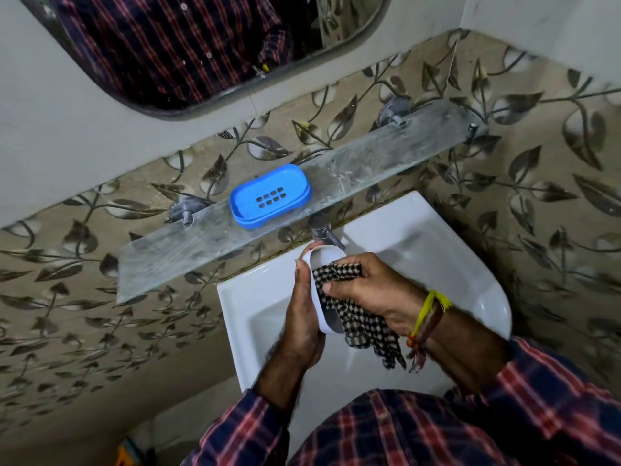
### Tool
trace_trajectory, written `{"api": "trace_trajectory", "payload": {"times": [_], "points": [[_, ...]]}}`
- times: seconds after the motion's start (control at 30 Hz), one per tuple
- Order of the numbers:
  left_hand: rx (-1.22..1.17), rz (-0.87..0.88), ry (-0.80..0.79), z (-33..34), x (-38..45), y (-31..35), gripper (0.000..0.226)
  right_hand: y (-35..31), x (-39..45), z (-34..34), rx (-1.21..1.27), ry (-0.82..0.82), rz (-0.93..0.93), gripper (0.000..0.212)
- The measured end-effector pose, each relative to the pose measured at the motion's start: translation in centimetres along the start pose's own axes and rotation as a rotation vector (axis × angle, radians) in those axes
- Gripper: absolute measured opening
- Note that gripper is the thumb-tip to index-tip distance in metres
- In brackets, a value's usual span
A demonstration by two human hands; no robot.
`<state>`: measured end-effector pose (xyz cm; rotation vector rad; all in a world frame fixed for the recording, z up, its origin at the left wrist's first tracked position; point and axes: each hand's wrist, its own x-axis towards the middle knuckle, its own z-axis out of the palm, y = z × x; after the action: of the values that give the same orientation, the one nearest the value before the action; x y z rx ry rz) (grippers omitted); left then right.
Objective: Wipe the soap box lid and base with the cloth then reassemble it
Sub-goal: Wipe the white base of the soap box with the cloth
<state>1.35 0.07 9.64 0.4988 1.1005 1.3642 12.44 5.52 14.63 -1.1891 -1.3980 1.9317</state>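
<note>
At the bottom edge, plaid sleeves (554, 398) in navy, red and white run up from six o'clock toward the middle, where both hands meet over the white sink (437, 237). The left hand (304, 317) cups the soap box lid (324, 260) from the nine o'clock side, fingers curled around its outer wall and fingertips hooked over the far rim. The lid is a white oval shell, held on edge with its hollow turned toward three o'clock. The right hand (373, 290), with yellow and red threads tied at the wrist, is bunched closed on a black-and-white checked cloth (366, 327) and presses it into the hollow of the lid; the loose end of the cloth hangs down toward five o'clock over the basin. Much of the lid's inside is covered by the cloth and the fingers, so its surface there cannot be judged.

Just beyond the hands, at twelve o'clock of them, a metal tap (322, 230) stands at the sink's back edge, partly behind the lid. Further on, toward eleven o'clock, the blue soap box base (270, 196) sits on a smeared glass shelf (369, 163), well apart from the lid; it is a blue oval tray with a block of drain slots at its middle. Farthest, a mirror (168, 45) cut off by the top edge reflects the plaid shirt.
</note>
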Motion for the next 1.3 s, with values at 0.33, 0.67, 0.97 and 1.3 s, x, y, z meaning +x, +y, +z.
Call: {"api": "trace_trajectory", "payload": {"times": [0.33, 0.67, 0.97, 1.3], "points": [[0.002, -0.039, -0.047, -0.8, 0.7, 0.0, 0.061, -0.2, -0.7, 0.1, -0.014, 0.007, -0.032, 0.013], [0.074, -0.083, 0.023, -1.3, 1.1, 0.5, 0.078, 0.0, -0.9, 0.2, -0.232, -0.058, -0.065, 0.009], [0.103, -0.065, 0.039, -1.0, 1.1, 1.2, 0.068, -0.8, -1.3, -0.5, -0.428, -0.206, -0.099, 0.007], [0.114, -0.048, 0.141, -0.9, 0.9, 1.9, 0.054, 0.2, -1.8, -0.4, -0.833, -0.268, -0.304, 0.018]]}}
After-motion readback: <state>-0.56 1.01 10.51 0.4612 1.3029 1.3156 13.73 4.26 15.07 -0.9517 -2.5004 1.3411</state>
